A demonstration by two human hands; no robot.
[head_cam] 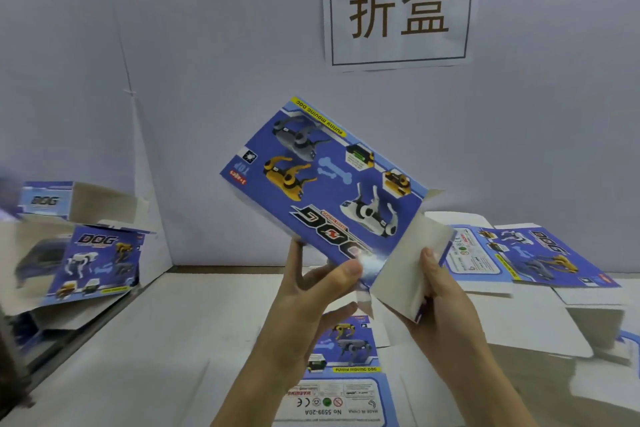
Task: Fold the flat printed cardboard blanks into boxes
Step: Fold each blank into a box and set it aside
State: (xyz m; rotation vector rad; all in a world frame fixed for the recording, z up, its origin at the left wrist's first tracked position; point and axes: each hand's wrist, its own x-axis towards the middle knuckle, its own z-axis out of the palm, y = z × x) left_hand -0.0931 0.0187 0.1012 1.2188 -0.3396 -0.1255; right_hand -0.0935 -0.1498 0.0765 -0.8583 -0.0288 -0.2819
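**A:** Where is the blank (329, 184)?

**B:** It's up in the air, below the sign (398, 7) on the wall and slightly left of it. Its printed blue face is turned toward the camera.

**A:** Which way does it run?

**B:** Its long axis slopes from upper left down to lower right. The print is upside down, with the DOG title along the lower edge by the hands and the yellow strip along the upper edge.

**A:** And the 2 hands?

**B:** The left hand (311, 291) grips the lower edge, thumb on the printed face and fingers behind. The right hand (446, 302) pinches a grey unprinted flap (408, 270) at the lower right end, thumb on its inner side. That flap is bent toward the camera.

**A:** What lies around it?

**B:** 1 flat blank (346, 357) lies print-up on the table (156, 340), straight below the sign and partly hidden by the wrists. Loose blanks (530, 260) overlap one another below and right of the sign. Far left of the sign and lower down is a blurred heap of partly folded boxes (93, 260).
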